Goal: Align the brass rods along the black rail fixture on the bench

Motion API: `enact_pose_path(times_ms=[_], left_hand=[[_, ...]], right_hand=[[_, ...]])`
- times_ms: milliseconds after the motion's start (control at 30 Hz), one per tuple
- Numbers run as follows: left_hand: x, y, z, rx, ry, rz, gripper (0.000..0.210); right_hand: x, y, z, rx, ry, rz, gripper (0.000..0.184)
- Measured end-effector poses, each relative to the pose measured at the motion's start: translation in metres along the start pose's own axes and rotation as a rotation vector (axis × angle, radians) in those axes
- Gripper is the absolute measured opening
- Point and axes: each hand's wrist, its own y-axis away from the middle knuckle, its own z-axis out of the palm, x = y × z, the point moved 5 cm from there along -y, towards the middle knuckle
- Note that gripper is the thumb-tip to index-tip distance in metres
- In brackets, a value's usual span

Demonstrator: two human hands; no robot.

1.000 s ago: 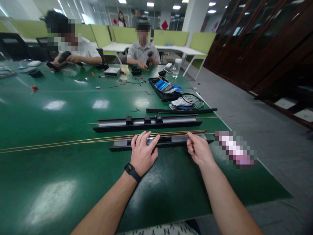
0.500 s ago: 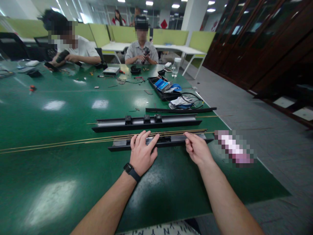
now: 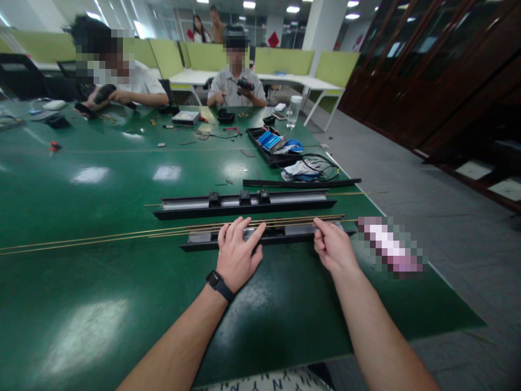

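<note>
Several thin brass-coloured rods [image 3: 293, 220] lie lengthwise over the nearer black rail [image 3: 199, 247], their long ends reaching far to the left. My left hand [image 3: 240, 252], a watch on its wrist, rests over the rods and rail with fingers spread. Farther right, my right hand [image 3: 334, 244] pinches one rod between thumb and forefinger, the other fingers curled in. Some dark blocks sit in the nearer rail, partly behind my left hand. A second black rail [image 3: 244, 210] with several small black blocks lies parallel just beyond.
Behind the rails lie a black strip [image 3: 301, 183], gloves with a cable [image 3: 303, 169] and a black tray [image 3: 264, 155] of parts. A blurred pink item [image 3: 391, 247] is at the right table edge. Two co-workers sit across the green table [image 3: 122, 326], each holding a tool.
My right hand has slid slightly right, and one rod's left end has shifted right with it. My left hand stays put. The co-worker opposite has moved their hands apart.
</note>
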Motion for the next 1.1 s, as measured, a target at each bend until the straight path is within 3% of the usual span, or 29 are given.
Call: enact_pose_path(times_ms=[500,1100], left_hand=[[0.0,-0.001,-0.001,0.009,0.006,-0.008,0.051],[0.0,-0.001,-0.001,0.006,-0.004,0.005,0.05]], right_hand=[[0.002,0.008,0.012,-0.103,0.003,0.055,0.031],[0.0,-0.002,-0.002,0.008,-0.004,-0.03,0.035]])
